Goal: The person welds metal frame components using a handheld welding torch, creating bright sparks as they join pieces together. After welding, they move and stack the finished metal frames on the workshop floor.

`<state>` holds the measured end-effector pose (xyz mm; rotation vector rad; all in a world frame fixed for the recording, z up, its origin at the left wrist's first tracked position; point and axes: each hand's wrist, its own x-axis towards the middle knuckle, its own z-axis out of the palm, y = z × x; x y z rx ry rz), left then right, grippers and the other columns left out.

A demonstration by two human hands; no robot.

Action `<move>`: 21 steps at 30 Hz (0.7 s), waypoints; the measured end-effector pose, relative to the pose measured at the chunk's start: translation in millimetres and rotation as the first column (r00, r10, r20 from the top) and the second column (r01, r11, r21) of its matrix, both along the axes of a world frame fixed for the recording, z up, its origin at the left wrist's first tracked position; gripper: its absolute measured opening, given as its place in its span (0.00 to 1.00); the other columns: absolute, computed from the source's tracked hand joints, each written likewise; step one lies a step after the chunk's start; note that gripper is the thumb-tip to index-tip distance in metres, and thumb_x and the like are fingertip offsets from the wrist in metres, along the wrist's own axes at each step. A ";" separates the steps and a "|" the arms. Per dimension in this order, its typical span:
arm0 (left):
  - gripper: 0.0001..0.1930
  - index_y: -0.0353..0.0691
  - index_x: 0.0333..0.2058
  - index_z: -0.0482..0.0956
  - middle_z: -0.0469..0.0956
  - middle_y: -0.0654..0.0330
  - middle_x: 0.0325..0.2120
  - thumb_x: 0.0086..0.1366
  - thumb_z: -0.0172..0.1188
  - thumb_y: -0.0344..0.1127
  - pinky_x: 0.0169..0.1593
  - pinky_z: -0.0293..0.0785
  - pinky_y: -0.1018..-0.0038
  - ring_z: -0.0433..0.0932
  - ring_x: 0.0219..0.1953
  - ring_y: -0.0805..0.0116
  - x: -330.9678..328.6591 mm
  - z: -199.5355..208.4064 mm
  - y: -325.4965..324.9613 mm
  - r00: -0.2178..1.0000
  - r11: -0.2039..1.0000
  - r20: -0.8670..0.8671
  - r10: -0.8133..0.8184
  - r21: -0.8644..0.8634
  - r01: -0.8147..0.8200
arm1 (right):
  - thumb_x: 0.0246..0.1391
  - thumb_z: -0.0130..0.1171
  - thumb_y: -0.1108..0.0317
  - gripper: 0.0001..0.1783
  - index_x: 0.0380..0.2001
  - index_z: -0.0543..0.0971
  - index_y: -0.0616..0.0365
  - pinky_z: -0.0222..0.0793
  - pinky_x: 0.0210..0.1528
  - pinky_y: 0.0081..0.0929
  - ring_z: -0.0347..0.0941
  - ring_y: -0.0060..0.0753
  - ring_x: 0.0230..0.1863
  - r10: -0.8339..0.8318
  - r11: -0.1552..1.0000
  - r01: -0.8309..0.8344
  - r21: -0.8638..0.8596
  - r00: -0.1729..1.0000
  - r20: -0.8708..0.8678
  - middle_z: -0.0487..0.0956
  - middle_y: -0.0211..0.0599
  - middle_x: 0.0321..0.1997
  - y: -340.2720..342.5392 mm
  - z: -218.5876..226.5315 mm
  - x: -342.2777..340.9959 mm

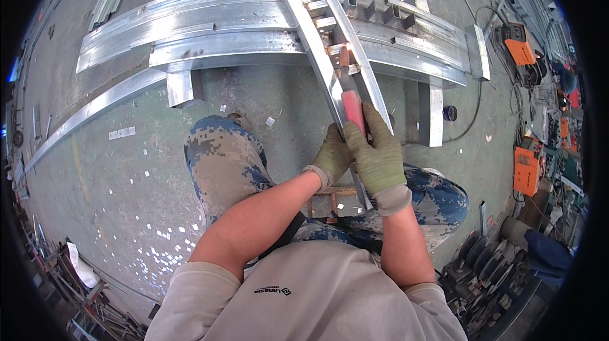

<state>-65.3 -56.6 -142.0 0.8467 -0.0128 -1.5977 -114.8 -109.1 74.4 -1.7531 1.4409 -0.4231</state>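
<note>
A welding torch [353,109] with a red handle and a copper-coloured nozzle lies along the inside of a long metal frame [366,65]. A small bright glow shows at the nozzle tip, against one of the frame's short crosspieces. My right hand [380,157], in an olive work glove, is closed round the torch handle. My left hand [332,156], gloved alike, is closed at the frame's left rail, right beside my right hand. Its fingertips are partly hidden. The frame slants from between my knees across a bench of shiny metal channels [222,20].
Several short square tubes [391,12] stand on the bench's right part. Orange welding machines [519,44] and cables are at the right. A small round container [450,112] sits by a bench leg. White scraps [171,255] litter the floor; dark discs [485,252] are at lower right.
</note>
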 end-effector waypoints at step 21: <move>0.31 0.34 0.59 0.61 0.77 0.51 0.52 0.67 0.72 0.37 0.56 0.77 0.65 0.78 0.55 0.64 7.5 73.5 -8.6 0.817 0.971 0.526 -0.235 0.093 0.220 | 0.68 0.65 0.58 0.34 0.69 0.72 0.66 0.77 0.48 0.28 0.79 0.28 0.47 -0.074 0.994 0.070 0.080 0.996 0.045 0.82 0.46 0.55 -1.9 -0.9 -8.6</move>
